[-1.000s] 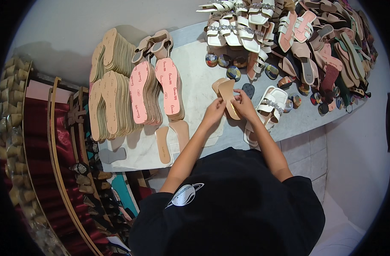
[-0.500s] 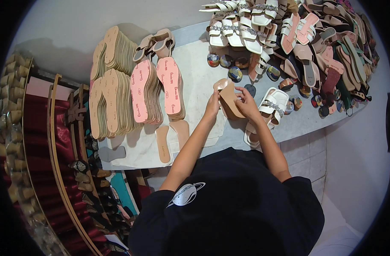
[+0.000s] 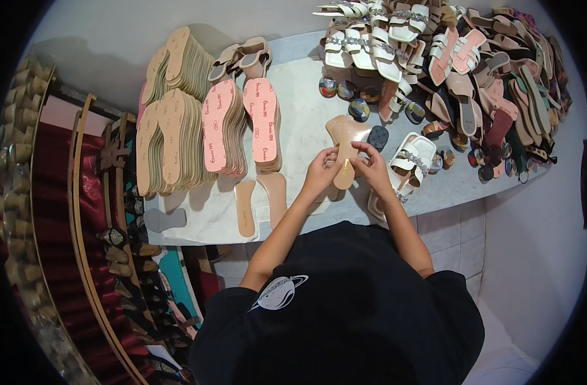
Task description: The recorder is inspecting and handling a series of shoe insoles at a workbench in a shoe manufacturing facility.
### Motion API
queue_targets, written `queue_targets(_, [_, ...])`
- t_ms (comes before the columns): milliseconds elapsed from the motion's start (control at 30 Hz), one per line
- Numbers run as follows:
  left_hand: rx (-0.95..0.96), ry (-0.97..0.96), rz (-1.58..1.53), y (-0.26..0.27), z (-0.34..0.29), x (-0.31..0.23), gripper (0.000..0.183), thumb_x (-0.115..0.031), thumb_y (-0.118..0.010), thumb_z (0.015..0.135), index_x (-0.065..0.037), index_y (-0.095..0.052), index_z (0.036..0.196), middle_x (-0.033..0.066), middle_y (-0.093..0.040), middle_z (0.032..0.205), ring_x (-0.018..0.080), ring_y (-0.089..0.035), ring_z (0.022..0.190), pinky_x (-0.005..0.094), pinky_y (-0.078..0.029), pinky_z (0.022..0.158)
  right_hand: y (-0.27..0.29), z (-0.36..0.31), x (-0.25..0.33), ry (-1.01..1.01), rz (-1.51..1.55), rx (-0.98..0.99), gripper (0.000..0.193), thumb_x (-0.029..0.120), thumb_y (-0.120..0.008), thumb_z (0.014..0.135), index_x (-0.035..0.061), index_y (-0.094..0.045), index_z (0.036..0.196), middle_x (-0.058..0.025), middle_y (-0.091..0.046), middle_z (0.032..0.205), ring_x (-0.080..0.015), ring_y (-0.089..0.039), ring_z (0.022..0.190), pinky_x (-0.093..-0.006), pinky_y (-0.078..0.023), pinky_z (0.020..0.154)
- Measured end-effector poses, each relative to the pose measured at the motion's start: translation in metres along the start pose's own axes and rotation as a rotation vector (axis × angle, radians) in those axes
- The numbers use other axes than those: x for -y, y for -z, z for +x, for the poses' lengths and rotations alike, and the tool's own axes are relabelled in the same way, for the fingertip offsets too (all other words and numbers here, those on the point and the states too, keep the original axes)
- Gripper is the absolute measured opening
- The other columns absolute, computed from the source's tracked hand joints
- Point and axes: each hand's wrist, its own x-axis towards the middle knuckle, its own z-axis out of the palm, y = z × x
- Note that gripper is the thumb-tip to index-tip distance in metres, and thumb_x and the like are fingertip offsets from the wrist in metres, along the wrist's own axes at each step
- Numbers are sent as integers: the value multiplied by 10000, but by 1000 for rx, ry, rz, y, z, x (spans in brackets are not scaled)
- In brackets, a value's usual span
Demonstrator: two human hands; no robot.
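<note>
"Which step is this?"

"Apparently handling a tan insole, held above the tabletop near its front edge, about midway along; moving it would call for an even grip from both sides."

"And the pose?"

"Left hand and right hand pinch its opposite edges beside the gold mark, forearms slanting inward."
</note>
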Motion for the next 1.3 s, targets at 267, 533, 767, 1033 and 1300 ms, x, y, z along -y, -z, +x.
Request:
queue_targets(267, [-150,-10,-16,43,-84,9,433,6,-620,809,32,-441,1203,81,-574,1003,106,-579,874,217,-479,764,-51,-17,-18,23,-113,112,239,24,-552,861,-27,-581,1093,-65,-572,1068,-117,-576,922,-235,-459,806])
queue_targets(533, [-419,-12,-58,97,-159,17,381,39,-618,795,40,-482,1151,74,-579,1010,106,-565,911,223,-478,781,-125,-29,-49,10,-190,282,189,42,-552,868,-18,-609,1038,-57,-602,1000,-110,-581,894,-237,-464,788])
queue_targets(767, [-583,-57,80,146,-211,12,418,-12,-683,757,25,-508,1135,61,-583,983,85,-540,885,206,-473,750,-187,-23,-78,-108,-225,405,184,53,-567,871,-4,-603,1042,-43,-618,1000,-86,-571,850,-230,-463,763])
queue_targets(1033, [-711,-233,874,180,-235,15,677,-217,-819,591,-65,-511,1175,69,-590,1015,186,-545,890,336,-433,802,-225,-19,-106,-51,-216,451,181,42,-548,875,10,-600,1046,-24,-619,974,-76,-559,794,-211,-454,716])
queue_targets(1300, [-633,-158,914,194,-240,22,735,-285,-810,562,-139,-489,1208,19,-582,1027,230,-510,997,381,-350,893,-236,-25,-115,-96,-225,455,170,45,-544,881,13,-602,1038,-19,-616,979,-73,-551,832,-213,-441,742])
